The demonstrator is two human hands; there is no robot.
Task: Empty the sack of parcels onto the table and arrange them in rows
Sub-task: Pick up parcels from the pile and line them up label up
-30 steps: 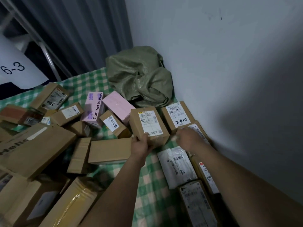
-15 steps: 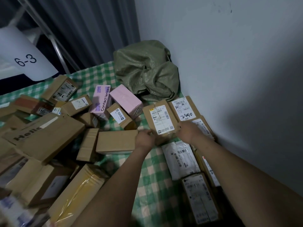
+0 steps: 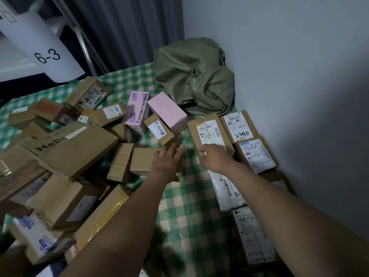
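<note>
Green woven sack [image 3: 194,76] lay crumpled at the desk's [image 3: 179,216] far corner — labelled brown parcels [image 3: 237,126] flat in a row along its right edge, heap [image 3: 75,148] jumbled left.

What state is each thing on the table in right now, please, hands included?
Sack, crumpled, slumped in the corner by the wall.
2490 box, flat, label up, by the wall.
1098 box, flat, label up, beside the 2490 box.
Pile, unsorted, boxes tilted over each other.
White mailer, flat, label up.
Left hand, open, fingers straight over a plain box.
Right hand, resting on the 1098 box's near edge; grip unclear.
</note>
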